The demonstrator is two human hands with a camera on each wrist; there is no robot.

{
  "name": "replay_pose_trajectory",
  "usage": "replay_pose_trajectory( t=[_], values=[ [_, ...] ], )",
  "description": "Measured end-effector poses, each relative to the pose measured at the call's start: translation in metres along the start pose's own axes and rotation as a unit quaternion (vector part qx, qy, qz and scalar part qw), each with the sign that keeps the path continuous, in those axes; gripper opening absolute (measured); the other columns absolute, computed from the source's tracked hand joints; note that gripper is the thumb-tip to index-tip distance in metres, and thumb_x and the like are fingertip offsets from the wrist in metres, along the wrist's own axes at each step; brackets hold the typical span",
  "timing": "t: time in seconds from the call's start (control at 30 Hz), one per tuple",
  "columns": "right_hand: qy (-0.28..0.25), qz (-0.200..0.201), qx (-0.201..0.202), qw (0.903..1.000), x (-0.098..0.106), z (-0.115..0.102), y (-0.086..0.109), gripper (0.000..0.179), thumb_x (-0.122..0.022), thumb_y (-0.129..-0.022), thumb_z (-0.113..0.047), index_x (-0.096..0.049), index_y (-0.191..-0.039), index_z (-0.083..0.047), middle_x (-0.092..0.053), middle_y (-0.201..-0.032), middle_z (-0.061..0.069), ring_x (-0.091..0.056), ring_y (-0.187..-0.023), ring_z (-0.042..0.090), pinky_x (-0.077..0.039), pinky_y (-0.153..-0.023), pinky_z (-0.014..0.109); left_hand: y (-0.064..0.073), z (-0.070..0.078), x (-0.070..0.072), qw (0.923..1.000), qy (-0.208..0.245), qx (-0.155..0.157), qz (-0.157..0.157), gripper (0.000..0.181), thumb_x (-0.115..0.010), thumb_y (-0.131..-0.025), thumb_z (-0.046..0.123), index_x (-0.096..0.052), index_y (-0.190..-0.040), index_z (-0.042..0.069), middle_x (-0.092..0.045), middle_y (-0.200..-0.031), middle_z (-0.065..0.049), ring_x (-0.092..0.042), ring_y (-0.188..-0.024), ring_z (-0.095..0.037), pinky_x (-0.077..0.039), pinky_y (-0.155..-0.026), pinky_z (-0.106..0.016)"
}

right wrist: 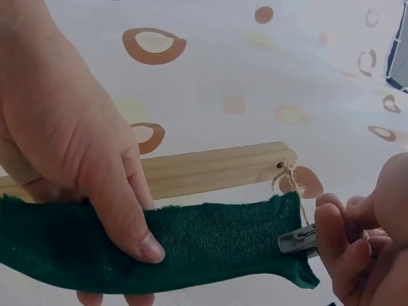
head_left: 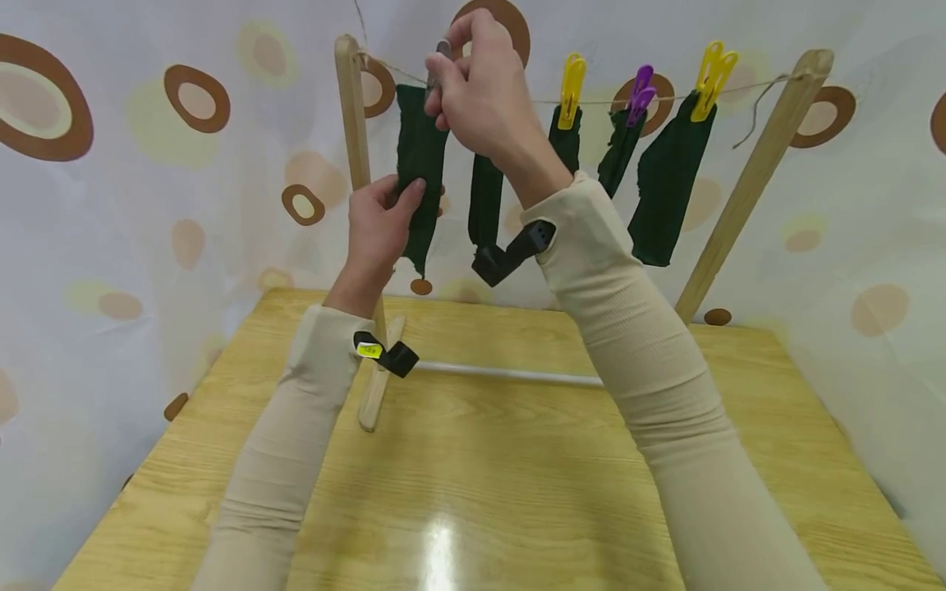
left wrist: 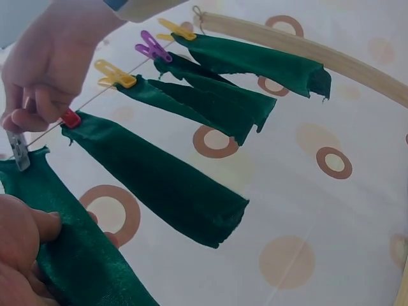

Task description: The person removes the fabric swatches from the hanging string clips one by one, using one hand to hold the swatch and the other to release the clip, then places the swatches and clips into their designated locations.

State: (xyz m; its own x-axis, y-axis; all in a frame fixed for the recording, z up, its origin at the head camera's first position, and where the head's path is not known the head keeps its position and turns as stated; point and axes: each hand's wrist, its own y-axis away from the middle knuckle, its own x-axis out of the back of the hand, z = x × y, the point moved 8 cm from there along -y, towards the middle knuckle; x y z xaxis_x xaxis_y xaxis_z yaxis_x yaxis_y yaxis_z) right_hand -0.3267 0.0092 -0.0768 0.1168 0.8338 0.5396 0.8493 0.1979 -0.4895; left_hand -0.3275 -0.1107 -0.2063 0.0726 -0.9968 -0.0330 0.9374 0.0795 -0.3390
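Observation:
A strip of dark green cloth (head_left: pixel 421 148) hangs at the left end of a twine line (left wrist: pixel 102 92). My left hand (head_left: pixel 380 226) pinches this strip along its length, thumb in front and fingers behind. My right hand (head_left: pixel 484 90) pinches a grey clothespin (right wrist: pixel 298 240) at the strip's top edge. In the right wrist view the pin's tip lies over the cloth by the twine. Beside it hangs another green strip (left wrist: pixel 159 185) under a red clothespin (left wrist: pixel 71 118), which the right hand hides in the head view.
Further right, more green strips hang from a yellow clothespin (head_left: pixel 571 90), a purple clothespin (head_left: pixel 640 97) and another yellow clothespin (head_left: pixel 714 80). Wooden posts, left (head_left: pixel 353 115) and right (head_left: pixel 754 189), bear the line. A pale rod (head_left: pixel 510 374) runs low above the wooden table (head_left: pixel 473 484).

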Motion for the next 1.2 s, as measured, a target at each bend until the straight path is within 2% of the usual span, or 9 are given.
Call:
replay_pose_trajectory(
  t=[0.23,0.43,0.63,0.9,1.2],
  values=[
    [-0.056,0.009,0.01,0.9983,0.004,0.004,0.002,0.018,-0.045,-0.101,-0.02,-0.04,-0.118,-0.014,-0.059,-0.075,0.001,-0.061,-0.067,0.013,-0.052,-0.08,0.02,0.0,-0.003,0.001,0.9998,-0.014,0.01,0.006,0.031,-0.057,-0.097,0.023,-0.064,-0.117,0.001,-0.069,-0.107,-0.016,-0.068,-0.09,-0.022,-0.05,-0.095,-0.033],
    [-0.124,0.017,0.019,0.992,0.006,0.009,0.003,0.01,-0.046,-0.101,-0.016,-0.039,-0.109,-0.016,-0.06,-0.074,0.003,-0.06,-0.065,0.016,-0.054,-0.08,0.023,0.002,-0.008,0.003,0.9996,-0.011,0.021,0.013,0.031,-0.057,-0.097,0.022,-0.063,-0.117,-0.001,-0.069,-0.108,-0.018,-0.069,-0.084,-0.019,-0.051,-0.095,-0.035],
    [-0.164,0.027,0.021,0.9859,0.009,0.01,0.002,0.008,-0.045,-0.101,-0.015,-0.041,-0.108,-0.016,-0.059,-0.073,0.004,-0.06,-0.064,0.015,-0.053,-0.072,0.022,0.003,-0.01,0.004,0.9996,-0.005,0.025,0.013,0.032,-0.057,-0.097,0.023,-0.063,-0.118,-0.001,-0.069,-0.11,-0.018,-0.069,-0.085,-0.021,-0.05,-0.096,-0.036],
    [-0.19,0.051,0.033,0.9799,0.017,0.009,0.004,0.015,-0.044,-0.101,-0.015,-0.044,-0.115,-0.011,-0.06,-0.073,0.004,-0.06,-0.062,0.016,-0.049,-0.062,0.021,0.002,-0.012,0.004,0.9991,-0.031,0.027,0.011,0.029,-0.058,-0.097,0.023,-0.064,-0.112,-0.002,-0.07,-0.099,-0.015,-0.069,-0.087,-0.021,-0.052,-0.093,-0.035],
    [-0.232,0.073,0.054,0.9684,0.02,0.006,0.007,0.013,-0.044,-0.101,-0.012,-0.044,-0.114,-0.011,-0.059,-0.071,0.003,-0.058,-0.06,0.017,-0.046,-0.057,0.02,0.006,-0.018,0.004,0.9984,-0.035,0.042,0.009,0.028,-0.059,-0.097,0.022,-0.064,-0.111,0.0,-0.068,-0.106,-0.017,-0.067,-0.097,-0.027,-0.05,-0.096,-0.037]
  ],
)
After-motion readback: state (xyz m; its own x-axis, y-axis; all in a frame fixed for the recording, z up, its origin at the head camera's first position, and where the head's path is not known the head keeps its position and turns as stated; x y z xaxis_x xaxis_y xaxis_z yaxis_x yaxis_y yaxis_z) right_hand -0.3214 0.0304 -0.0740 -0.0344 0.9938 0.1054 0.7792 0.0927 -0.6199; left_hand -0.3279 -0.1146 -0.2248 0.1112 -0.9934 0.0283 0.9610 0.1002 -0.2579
